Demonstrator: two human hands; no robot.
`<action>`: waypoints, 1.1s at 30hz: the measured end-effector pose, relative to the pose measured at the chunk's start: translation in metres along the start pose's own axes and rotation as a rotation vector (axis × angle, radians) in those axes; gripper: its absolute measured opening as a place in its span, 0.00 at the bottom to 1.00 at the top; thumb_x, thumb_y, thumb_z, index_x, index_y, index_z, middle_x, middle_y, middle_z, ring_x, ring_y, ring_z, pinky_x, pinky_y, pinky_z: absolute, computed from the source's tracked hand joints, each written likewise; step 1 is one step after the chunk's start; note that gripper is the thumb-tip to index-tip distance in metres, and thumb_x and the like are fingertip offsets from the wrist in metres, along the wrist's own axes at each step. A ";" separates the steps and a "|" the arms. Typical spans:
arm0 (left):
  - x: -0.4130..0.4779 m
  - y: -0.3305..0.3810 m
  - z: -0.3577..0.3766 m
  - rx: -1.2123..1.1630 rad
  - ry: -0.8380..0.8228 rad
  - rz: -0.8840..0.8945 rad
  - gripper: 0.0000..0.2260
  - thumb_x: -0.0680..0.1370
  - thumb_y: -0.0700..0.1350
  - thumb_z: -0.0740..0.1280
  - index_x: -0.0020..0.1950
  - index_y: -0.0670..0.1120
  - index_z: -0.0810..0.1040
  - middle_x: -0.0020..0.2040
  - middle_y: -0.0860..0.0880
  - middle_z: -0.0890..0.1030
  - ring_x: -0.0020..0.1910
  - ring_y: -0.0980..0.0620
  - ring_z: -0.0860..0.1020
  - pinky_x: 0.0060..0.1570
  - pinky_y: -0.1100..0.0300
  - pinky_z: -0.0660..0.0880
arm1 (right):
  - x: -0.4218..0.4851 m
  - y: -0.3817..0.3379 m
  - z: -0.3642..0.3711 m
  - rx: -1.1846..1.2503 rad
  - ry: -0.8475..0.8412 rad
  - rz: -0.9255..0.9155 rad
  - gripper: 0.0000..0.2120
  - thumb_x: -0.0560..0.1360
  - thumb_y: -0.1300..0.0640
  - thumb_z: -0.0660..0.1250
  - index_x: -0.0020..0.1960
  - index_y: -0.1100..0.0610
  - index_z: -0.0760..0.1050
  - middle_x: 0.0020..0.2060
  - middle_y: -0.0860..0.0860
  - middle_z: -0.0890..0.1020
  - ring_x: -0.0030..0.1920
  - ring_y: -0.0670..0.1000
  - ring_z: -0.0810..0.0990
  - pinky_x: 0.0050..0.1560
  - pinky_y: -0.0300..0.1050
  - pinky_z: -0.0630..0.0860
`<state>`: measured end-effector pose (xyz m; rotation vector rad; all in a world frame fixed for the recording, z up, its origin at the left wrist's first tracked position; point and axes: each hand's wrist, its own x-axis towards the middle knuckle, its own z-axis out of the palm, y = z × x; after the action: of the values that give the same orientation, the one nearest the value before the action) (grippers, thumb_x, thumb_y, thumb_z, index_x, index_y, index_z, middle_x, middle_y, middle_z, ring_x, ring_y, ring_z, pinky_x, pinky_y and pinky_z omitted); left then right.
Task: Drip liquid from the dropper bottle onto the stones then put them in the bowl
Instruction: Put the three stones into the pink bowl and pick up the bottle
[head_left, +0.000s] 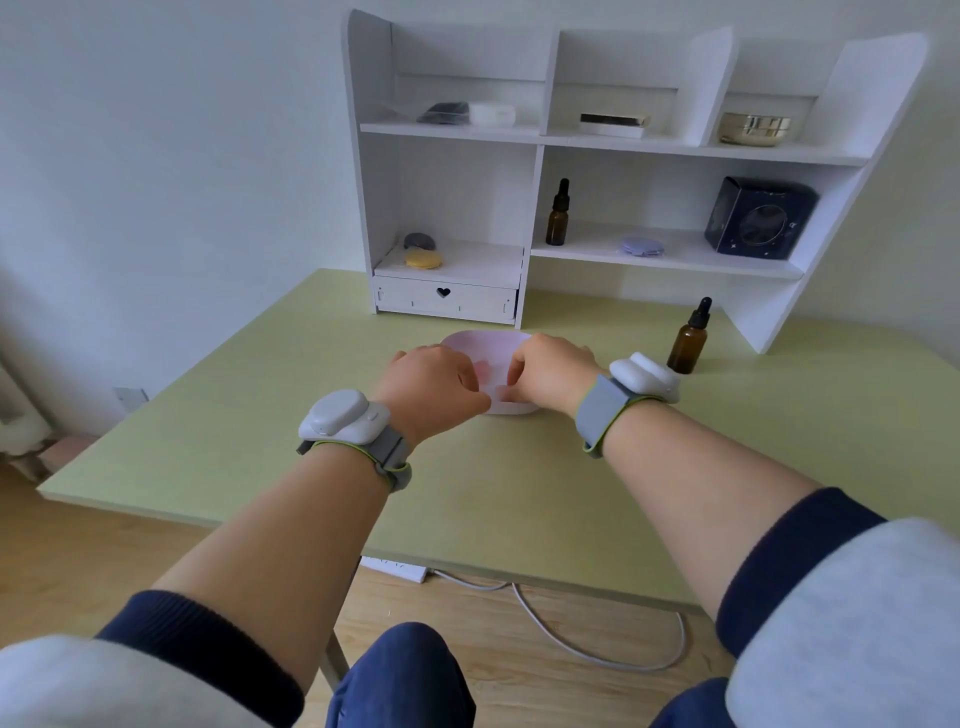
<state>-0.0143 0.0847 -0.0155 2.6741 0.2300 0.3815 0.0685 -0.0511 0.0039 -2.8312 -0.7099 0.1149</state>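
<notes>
Hands: left hand (434, 384) and right hand (550, 371) are curling over the pale pink round bowl (483, 339); what they are holding, I cannot tell.
Stones: hidden; likely hard, wet-slippery, needing fingertip pinching.

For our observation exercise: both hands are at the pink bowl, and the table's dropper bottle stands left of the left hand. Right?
No. The head view shows the dropper bottle standing right of the right hand. The left hand and right hand are indeed at the pink bowl.
</notes>
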 end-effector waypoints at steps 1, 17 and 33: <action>0.001 0.000 0.000 0.006 0.002 0.005 0.05 0.68 0.52 0.68 0.39 0.53 0.82 0.41 0.58 0.78 0.47 0.52 0.77 0.55 0.56 0.70 | -0.001 0.001 0.000 0.009 -0.005 -0.001 0.07 0.74 0.47 0.71 0.50 0.49 0.81 0.53 0.48 0.83 0.56 0.55 0.79 0.65 0.51 0.69; 0.011 0.002 0.007 0.084 0.116 0.054 0.04 0.70 0.49 0.67 0.36 0.55 0.80 0.44 0.54 0.78 0.49 0.51 0.72 0.49 0.58 0.64 | -0.021 0.050 -0.003 0.373 0.057 -0.112 0.12 0.69 0.46 0.75 0.42 0.54 0.82 0.35 0.46 0.78 0.35 0.46 0.74 0.34 0.40 0.68; 0.034 0.009 0.018 0.159 0.175 0.021 0.08 0.76 0.47 0.65 0.47 0.49 0.83 0.49 0.48 0.80 0.51 0.45 0.76 0.55 0.54 0.70 | -0.005 0.059 0.010 0.344 0.106 -0.108 0.14 0.75 0.59 0.64 0.57 0.50 0.79 0.48 0.47 0.82 0.47 0.51 0.79 0.45 0.40 0.71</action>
<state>0.0243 0.0766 -0.0194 2.8013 0.2959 0.6292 0.0902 -0.1024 -0.0197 -2.4486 -0.7389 0.0617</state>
